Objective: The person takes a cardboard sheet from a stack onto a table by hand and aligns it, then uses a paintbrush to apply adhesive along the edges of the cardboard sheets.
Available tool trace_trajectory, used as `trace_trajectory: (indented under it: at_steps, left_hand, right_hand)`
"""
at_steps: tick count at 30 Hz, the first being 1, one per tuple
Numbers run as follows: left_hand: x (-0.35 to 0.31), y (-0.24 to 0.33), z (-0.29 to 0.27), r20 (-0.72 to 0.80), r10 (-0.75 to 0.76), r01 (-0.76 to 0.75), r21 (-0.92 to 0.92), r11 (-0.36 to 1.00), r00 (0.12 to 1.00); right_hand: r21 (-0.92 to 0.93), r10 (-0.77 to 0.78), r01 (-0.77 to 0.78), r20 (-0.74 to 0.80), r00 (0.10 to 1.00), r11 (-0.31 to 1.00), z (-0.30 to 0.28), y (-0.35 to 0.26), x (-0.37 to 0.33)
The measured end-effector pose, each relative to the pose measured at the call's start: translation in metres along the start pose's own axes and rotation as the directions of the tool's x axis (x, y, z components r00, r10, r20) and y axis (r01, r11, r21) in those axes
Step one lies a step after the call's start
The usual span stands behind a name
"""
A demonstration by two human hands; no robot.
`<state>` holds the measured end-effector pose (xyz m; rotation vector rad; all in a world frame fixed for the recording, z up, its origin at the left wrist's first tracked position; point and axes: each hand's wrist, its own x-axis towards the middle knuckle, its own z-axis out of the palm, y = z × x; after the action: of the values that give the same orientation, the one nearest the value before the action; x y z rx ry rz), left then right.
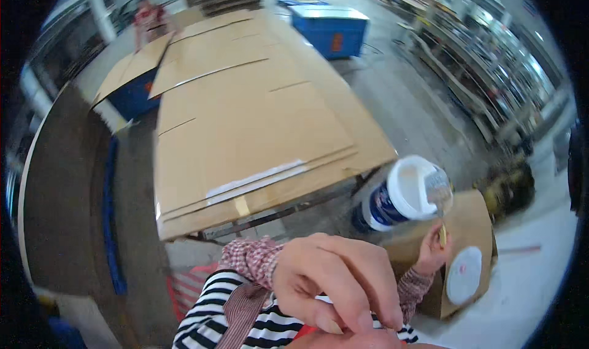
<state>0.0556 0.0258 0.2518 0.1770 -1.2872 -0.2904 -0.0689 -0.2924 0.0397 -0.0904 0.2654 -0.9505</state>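
My right hand (432, 251) is closed round the yellowish handle of a flat brush (443, 229). The brush's wide head rests at the mouth of a white and dark-blue bucket (402, 192). Close to the camera, my left hand (337, 275) is raised, with its fingers curled and bent down toward the thumb. Whatever it may hold is hidden. Past my hands, large brown cardboard sheets (245, 128) lie overlapped in a pile on a table. Pale strips (254, 181) run along their near edges.
A cardboard box (478, 214) with a white oval label stands right of the bucket. Behind the table is a blue bin (331, 33). A dark board (67, 189) and a blue rail (110, 214) lie to the left. Another person (149, 20) is at the far left.
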Motion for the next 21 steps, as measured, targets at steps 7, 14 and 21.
trace_trajectory:
  at_steps: [7, 14, 21]
  left_hand:
    - [-0.007, 0.024, -0.002, -0.037, 0.219, -0.213, 0.120, 0.970, 0.975]
    - [-0.013, 0.032, 0.006, -0.087, 0.235, -0.218, 0.170, 0.961, 0.968]
    - [-0.010, 0.034, 0.009, -0.092, 0.292, -0.276, 0.151, 0.949, 0.952]
  right_hand:
    - [-0.019, 0.045, -0.045, 0.018, 0.999, 0.999, -0.001, 0.014, 0.007]
    - [0.041, 0.152, -0.153, 0.039, 0.988, 0.987, 0.011, 0.031, 0.001]
    - [0.041, 0.161, -0.162, 0.033, 0.986, 0.986, 0.018, 0.039, -0.002]
